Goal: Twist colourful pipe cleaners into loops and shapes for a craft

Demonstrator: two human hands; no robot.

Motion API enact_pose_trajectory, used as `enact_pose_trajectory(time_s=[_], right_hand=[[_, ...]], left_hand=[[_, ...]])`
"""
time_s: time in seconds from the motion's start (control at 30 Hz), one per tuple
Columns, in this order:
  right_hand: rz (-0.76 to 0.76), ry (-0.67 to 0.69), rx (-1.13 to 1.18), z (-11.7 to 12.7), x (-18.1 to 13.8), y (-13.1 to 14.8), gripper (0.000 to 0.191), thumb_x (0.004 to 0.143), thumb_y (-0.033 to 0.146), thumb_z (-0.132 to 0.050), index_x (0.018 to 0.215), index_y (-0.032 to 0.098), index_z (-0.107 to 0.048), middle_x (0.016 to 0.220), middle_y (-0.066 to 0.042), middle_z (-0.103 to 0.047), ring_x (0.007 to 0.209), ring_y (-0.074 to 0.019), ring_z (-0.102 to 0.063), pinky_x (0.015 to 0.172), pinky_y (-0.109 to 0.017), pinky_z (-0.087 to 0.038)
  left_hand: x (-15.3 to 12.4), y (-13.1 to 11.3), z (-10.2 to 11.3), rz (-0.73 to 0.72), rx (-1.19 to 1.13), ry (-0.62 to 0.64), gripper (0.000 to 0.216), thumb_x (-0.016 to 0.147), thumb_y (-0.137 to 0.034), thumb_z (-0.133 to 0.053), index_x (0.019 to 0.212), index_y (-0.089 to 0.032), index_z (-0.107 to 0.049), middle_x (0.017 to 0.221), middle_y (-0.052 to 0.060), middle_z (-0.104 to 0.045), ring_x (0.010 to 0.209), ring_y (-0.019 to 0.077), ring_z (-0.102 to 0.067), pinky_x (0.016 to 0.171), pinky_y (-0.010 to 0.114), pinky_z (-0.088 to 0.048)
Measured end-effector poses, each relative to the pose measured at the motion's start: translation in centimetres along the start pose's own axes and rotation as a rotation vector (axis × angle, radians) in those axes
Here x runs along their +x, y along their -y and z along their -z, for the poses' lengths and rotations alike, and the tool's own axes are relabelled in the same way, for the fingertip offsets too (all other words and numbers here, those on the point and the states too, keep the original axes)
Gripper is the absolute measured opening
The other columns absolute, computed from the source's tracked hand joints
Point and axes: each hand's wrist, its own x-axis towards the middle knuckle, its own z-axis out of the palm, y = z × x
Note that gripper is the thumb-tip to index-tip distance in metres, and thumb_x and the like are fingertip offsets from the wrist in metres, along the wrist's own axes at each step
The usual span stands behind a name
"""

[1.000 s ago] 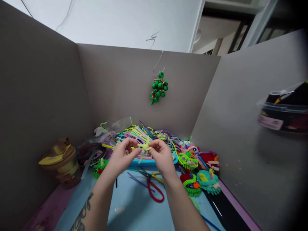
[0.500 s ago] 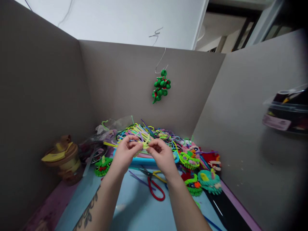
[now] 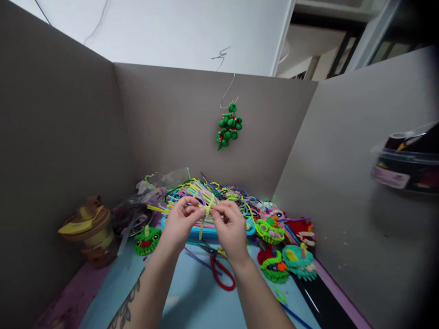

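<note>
My left hand (image 3: 180, 223) and my right hand (image 3: 230, 226) meet over the blue mat (image 3: 197, 292), fingertips pinched together on a small yellow-green pipe-cleaner piece (image 3: 206, 211). One loose end of it hangs down between the hands. Behind them lies a heap of coloured pipe cleaners (image 3: 206, 189) on a blue tray (image 3: 206, 232). Red-handled scissors (image 3: 219, 269) lie on the mat just below my right wrist.
Grey cardboard walls (image 3: 61, 137) close in the left, back and right. A green beaded ornament (image 3: 228, 128) hangs on a wire hook. Finished fuzzy figures (image 3: 288, 256) sit at the right, a green one (image 3: 147, 238) at the left, a brown-yellow tape dispenser (image 3: 87, 230) farther left.
The hands have drawn closer together and the right hand has turned over the pipe-cleaner piece; its splayed ends are now gathered, with one end hanging down.
</note>
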Motion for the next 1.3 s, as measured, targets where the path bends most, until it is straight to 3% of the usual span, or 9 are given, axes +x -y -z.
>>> enact_pose_trajectory(time_s=[0.27,0.47,0.6,0.67,0.77,0.87,1.07,1.2,1.3], right_hand=[[0.018,0.048,-0.02,-0.5,-0.4,0.1,0.017,0.085,0.018,-0.05,0.069,0.019,-0.056,0.078,-0.002,-0.054,0.077,-0.0163,-0.052,0.073,-0.03,-0.042],[-0.046,0.054,0.001,-0.8,-0.2,-0.3,0.015,0.084,0.022,-0.053,0.071,0.02,-0.061,0.079,-0.003,-0.056,0.079,-0.0174,-0.053,0.072,-0.03,-0.043],[-0.044,0.059,-0.008,-0.8,-0.2,-0.7,0.012,0.083,0.018,-0.052,0.078,0.02,-0.063,0.083,-0.004,-0.056,0.08,-0.0179,-0.054,0.072,-0.03,-0.044],[0.015,0.14,0.006,-0.5,-0.2,-0.5,0.015,0.081,0.013,-0.05,0.086,0.02,-0.062,0.087,-0.004,-0.056,0.08,-0.0171,-0.054,0.07,-0.029,-0.044],[0.149,0.385,0.006,-0.3,-0.3,-0.1,0.026,0.077,0.008,-0.052,0.098,0.022,-0.06,0.09,-0.003,-0.058,0.081,-0.0168,-0.054,0.072,-0.028,-0.044],[0.219,0.49,-0.043,-0.7,-0.7,0.1,0.019,0.079,0.012,-0.054,0.093,0.021,-0.061,0.088,-0.003,-0.059,0.083,-0.0173,-0.054,0.076,-0.029,-0.043],[0.292,0.334,0.0,-0.8,-1.1,0.2,0.015,0.085,0.013,-0.044,0.08,0.021,-0.056,0.077,-0.002,-0.058,0.076,-0.0167,-0.054,0.071,-0.029,-0.042],[0.231,0.1,0.106,0.6,-0.7,0.8,0.013,0.085,0.018,-0.048,0.074,0.021,-0.052,0.07,0.0,-0.052,0.067,-0.0149,-0.05,0.064,-0.028,-0.041],[0.178,0.086,0.134,1.0,-0.4,1.0,0.013,0.085,0.02,-0.05,0.072,0.021,-0.052,0.07,0.0,-0.051,0.066,-0.014,-0.048,0.062,-0.027,-0.04]], left_hand=[[0.1,0.2,0.1,0.008,-0.048,0.022,0.032,0.063,-0.023,-0.075,0.079,-0.017,-0.048,0.053,-0.008,-0.053,0.047,0.0036,-0.046,0.049,0.015,-0.034],[0.1,-0.2,0.5,0.008,0.04,0.014,0.038,0.064,-0.026,-0.074,0.093,-0.017,-0.052,0.06,-0.004,-0.061,0.054,0.0065,-0.052,0.055,0.017,-0.039],[0.5,-0.2,1.0,-0.024,0.132,-0.007,0.04,0.064,-0.026,-0.074,0.096,-0.016,-0.052,0.058,-0.005,-0.06,0.051,0.007,-0.05,0.051,0.017,-0.037],[0.7,0.1,1.2,-0.035,0.108,-0.06,0.04,0.064,-0.027,-0.074,0.095,-0.017,-0.051,0.056,-0.006,-0.059,0.049,0.007,-0.049,0.049,0.017,-0.035],[1.0,0.6,1.3,-0.03,0.019,-0.146,0.042,0.062,-0.027,-0.075,0.093,-0.017,-0.05,0.059,-0.005,-0.061,0.051,0.0078,-0.052,0.05,0.018,-0.038],[1.1,0.9,1.1,-0.023,-0.033,-0.168,0.042,0.06,-0.027,-0.076,0.09,-0.018,-0.048,0.059,-0.005,-0.061,0.049,0.0075,-0.052,0.05,0.018,-0.039],[0.9,0.8,0.5,-0.074,0.022,-0.125,0.038,0.063,-0.024,-0.072,0.083,-0.021,-0.039,0.058,-0.009,-0.056,0.05,0.0066,-0.051,0.051,0.017,-0.037],[0.8,0.9,0.2,-0.118,0.087,-0.137,0.039,0.065,-0.022,-0.068,0.084,-0.022,-0.034,0.064,-0.008,-0.056,0.055,0.0076,-0.054,0.056,0.019,-0.039],[0.9,1.2,0.2,-0.097,0.093,-0.141,0.042,0.064,-0.021,-0.069,0.087,-0.022,-0.034,0.063,-0.008,-0.058,0.055,0.008,-0.055,0.056,0.019,-0.039]])
